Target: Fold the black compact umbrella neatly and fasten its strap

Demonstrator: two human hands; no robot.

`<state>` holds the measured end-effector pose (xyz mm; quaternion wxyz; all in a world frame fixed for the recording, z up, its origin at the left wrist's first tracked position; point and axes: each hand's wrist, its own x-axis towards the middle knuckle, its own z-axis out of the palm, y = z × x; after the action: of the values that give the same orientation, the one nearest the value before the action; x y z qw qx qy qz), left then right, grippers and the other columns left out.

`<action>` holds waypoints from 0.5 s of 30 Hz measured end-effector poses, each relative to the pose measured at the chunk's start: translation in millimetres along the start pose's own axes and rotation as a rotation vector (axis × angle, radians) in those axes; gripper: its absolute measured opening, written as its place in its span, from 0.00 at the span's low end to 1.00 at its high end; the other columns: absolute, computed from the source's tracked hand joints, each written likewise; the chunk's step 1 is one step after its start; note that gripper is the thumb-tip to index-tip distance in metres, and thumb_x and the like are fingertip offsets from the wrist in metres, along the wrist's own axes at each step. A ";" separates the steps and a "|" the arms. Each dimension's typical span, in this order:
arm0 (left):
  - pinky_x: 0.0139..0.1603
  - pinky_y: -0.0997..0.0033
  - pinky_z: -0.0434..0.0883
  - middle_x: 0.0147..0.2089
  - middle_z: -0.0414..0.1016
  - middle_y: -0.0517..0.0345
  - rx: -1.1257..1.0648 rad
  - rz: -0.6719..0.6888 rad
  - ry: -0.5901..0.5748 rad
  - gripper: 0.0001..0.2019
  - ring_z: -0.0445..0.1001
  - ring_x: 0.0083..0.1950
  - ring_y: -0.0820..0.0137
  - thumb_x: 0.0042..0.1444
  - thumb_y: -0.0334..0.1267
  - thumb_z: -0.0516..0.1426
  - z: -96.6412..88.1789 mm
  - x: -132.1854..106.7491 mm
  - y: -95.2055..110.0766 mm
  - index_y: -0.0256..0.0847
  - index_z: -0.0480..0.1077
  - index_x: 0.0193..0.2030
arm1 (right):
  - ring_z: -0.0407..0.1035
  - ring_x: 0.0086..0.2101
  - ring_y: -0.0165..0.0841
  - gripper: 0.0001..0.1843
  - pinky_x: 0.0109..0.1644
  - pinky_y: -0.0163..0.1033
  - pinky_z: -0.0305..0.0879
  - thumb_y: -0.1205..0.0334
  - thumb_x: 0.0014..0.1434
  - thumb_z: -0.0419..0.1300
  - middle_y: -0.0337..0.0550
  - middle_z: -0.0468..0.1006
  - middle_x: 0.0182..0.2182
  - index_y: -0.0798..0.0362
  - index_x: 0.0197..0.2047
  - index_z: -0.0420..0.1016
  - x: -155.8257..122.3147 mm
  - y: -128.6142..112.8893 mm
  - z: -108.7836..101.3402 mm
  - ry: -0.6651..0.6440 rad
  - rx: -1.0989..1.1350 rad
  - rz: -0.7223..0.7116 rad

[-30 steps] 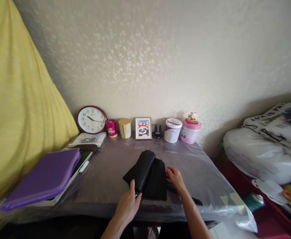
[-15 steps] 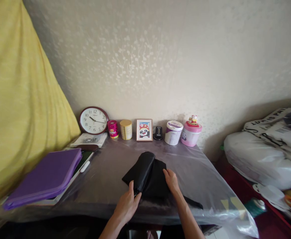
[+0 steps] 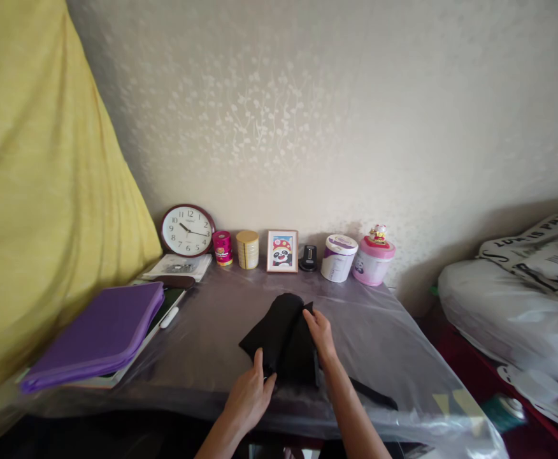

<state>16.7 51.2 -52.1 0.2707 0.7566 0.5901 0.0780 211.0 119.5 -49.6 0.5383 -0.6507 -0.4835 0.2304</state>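
A black folding umbrella (image 3: 276, 331), collapsed with its fabric panels loose, lies over the near part of the table. My left hand (image 3: 253, 389) is closed around its lower end, thumb up along the fabric; the handle is mostly hidden. On the other side, my right hand (image 3: 320, 333) pinches the edge of one panel and bends it inward. A narrow black strip of cloth (image 3: 373, 394) rests on the table, partly behind my right forearm.
Purple folder (image 3: 97, 328) and white pen (image 3: 169, 317) at left. Along the wall stand a clock (image 3: 188, 231), pink can (image 3: 222, 248), yellow canister (image 3: 247, 250), picture frame (image 3: 282, 251), black object (image 3: 308, 258), white tub (image 3: 339, 258) and pink tub (image 3: 373, 261). Bagged bedding (image 3: 508, 312) lies right.
My right hand has moved up and left with the panel edge, folding it toward the umbrella's middle. My left hand keeps its hold. The view has shifted slightly left.
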 end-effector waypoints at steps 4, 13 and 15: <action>0.37 0.73 0.61 0.41 0.74 0.45 0.019 0.017 0.002 0.28 0.73 0.42 0.64 0.59 0.44 0.42 -0.7 -0.4 0.6 0.30 0.43 0.62 | 0.69 0.27 0.34 0.22 0.29 0.34 0.63 0.52 0.50 0.53 0.44 0.75 0.24 0.62 0.40 0.72 9.8 -9.2 29.6 -0.009 -0.062 0.054; 0.36 0.72 0.61 0.39 0.74 0.47 0.032 0.047 0.009 0.31 0.73 0.41 0.63 0.57 0.49 0.43 -5.9 -2.1 0.4 0.29 0.43 0.62 | 0.70 0.31 0.36 0.20 0.34 0.35 0.62 0.59 0.52 0.54 0.43 0.75 0.24 0.61 0.46 0.68 8.3 -15.4 52.5 -0.089 -0.142 0.062; 0.36 0.72 0.61 0.40 0.74 0.46 0.032 0.052 0.014 0.33 0.72 0.41 0.62 0.56 0.50 0.43 -4.8 -1.7 0.0 0.28 0.43 0.62 | 0.70 0.30 0.35 0.19 0.33 0.34 0.62 0.60 0.53 0.54 0.41 0.74 0.23 0.60 0.47 0.68 5.4 -16.9 49.7 -0.118 -0.139 0.064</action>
<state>14.1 51.1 -47.7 0.2526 0.7753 0.5732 0.0807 166.1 147.3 -48.5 0.4548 -0.6868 -0.5081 0.2513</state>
